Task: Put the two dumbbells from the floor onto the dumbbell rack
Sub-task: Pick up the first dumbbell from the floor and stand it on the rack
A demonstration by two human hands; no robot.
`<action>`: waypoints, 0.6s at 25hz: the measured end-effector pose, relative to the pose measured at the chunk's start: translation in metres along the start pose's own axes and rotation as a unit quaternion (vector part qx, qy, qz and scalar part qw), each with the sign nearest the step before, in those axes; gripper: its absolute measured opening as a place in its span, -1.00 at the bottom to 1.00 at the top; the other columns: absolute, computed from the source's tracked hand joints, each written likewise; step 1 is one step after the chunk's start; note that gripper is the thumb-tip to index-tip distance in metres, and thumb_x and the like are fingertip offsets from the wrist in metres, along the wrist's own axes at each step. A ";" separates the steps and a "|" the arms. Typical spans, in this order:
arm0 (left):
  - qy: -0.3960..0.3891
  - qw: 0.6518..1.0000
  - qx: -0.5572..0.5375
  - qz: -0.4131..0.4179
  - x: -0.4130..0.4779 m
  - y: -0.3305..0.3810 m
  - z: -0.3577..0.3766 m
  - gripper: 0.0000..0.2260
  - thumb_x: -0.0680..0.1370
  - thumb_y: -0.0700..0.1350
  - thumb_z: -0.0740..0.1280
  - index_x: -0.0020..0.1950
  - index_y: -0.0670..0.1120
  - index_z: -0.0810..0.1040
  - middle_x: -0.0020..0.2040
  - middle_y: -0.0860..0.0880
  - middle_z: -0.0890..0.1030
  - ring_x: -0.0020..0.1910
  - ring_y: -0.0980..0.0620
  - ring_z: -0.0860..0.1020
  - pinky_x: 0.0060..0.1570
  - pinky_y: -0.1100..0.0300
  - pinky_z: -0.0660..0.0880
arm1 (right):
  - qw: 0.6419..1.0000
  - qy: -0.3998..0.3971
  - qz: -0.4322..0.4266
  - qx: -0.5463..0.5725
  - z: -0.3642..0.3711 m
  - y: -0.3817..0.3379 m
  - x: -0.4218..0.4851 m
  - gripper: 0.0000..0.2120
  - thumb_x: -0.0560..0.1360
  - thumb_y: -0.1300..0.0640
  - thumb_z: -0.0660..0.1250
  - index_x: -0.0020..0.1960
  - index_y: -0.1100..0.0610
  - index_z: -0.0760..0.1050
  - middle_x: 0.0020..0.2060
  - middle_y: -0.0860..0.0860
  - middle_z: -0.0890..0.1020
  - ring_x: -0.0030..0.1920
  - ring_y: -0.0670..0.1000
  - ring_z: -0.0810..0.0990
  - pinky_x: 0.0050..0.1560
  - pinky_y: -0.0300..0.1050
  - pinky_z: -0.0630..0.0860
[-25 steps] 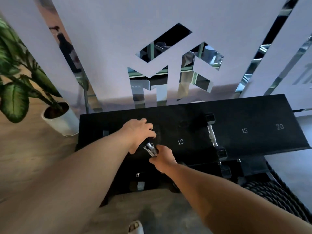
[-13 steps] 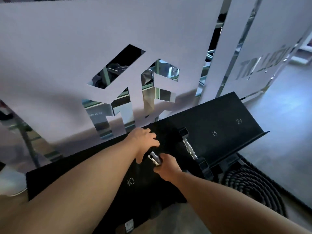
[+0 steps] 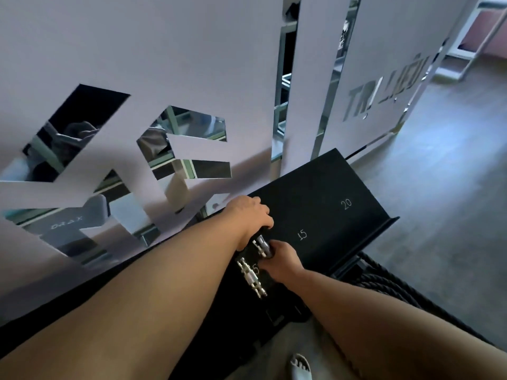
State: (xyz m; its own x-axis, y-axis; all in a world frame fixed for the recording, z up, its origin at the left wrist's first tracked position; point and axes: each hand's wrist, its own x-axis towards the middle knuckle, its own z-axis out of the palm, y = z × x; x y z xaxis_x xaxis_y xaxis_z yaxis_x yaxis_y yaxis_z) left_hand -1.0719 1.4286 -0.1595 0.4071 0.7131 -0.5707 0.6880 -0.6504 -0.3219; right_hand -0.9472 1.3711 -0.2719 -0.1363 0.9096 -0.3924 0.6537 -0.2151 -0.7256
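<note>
A black sloped dumbbell rack (image 3: 323, 187) carries white marks 15 and 20. Both my hands hold one black dumbbell with a chrome handle (image 3: 262, 244) just left of the 15 mark. My left hand (image 3: 251, 215) grips its far head from above. Its near end is wrapped by my right hand (image 3: 281, 263). I cannot tell whether this dumbbell touches the rack surface. A second dumbbell (image 3: 251, 277) lies on the rack close to the left of the held one, with no hand on it.
A wall of white panels and mirror cut-outs (image 3: 192, 78) stands right behind the rack. A coil of thick black rope (image 3: 384, 286) lies on the grey floor (image 3: 439, 215) at the rack's right end. My sandalled foot (image 3: 300, 366) shows at the bottom.
The view has swung to the right along the rack. Both hands have carried the dumbbell rightward, from left of the resting dumbbell to its right, by the 15 mark.
</note>
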 end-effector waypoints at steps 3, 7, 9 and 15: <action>-0.012 1.000 -0.001 0.005 0.051 -0.002 -0.026 -0.16 0.33 0.01 0.64 0.53 0.17 0.31 0.39 0.01 0.40 0.30 -0.11 0.37 0.15 -0.11 0.54 | 1.000 -0.012 0.018 0.002 -0.038 0.017 0.035 -0.77 0.41 0.27 0.47 -0.20 0.03 0.46 -0.33 -0.01 0.55 -0.46 -0.08 0.50 -0.58 -0.33 0.36; -0.005 1.000 0.003 0.004 0.107 -0.003 -0.046 -0.17 0.36 -0.02 0.62 0.55 0.16 0.30 0.42 0.00 0.40 0.31 -0.11 0.37 0.17 -0.03 0.47 | 1.000 -0.016 0.016 0.004 -0.070 0.042 0.079 -0.76 0.42 0.27 0.47 -0.20 0.00 0.46 -0.31 -0.04 0.54 -0.40 -0.09 0.51 -0.54 -0.37 0.32; 0.013 0.999 0.030 0.013 0.134 -0.002 -0.053 -0.18 0.37 0.00 0.61 0.56 0.12 0.30 0.43 -0.02 0.41 0.32 -0.12 0.38 0.18 0.01 0.39 | 0.999 -0.010 0.027 0.015 -0.082 0.055 0.098 -0.84 0.41 0.27 0.47 -0.12 0.06 0.53 -0.28 -0.01 0.57 -0.36 -0.06 0.53 -0.49 -0.31 0.38; 0.034 0.999 0.014 0.007 0.199 0.008 -0.039 -0.17 0.39 -0.09 0.59 0.56 0.00 0.24 0.44 -0.07 0.41 0.37 -0.15 0.37 0.33 -0.05 0.40 | 0.998 -0.019 0.049 0.020 -0.087 0.091 0.148 -0.81 0.40 0.26 0.49 -0.12 0.05 0.53 -0.26 -0.02 0.57 -0.32 -0.07 0.54 -0.40 -0.23 0.38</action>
State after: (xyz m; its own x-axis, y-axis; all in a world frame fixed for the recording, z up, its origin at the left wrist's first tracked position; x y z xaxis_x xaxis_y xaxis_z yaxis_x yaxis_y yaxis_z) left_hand -0.9618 1.5750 -0.2460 0.4563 0.7199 -0.5230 0.6661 -0.6661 -0.3357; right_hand -0.8431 1.5168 -0.3470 -0.1031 0.8694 -0.4832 0.6349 -0.3164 -0.7048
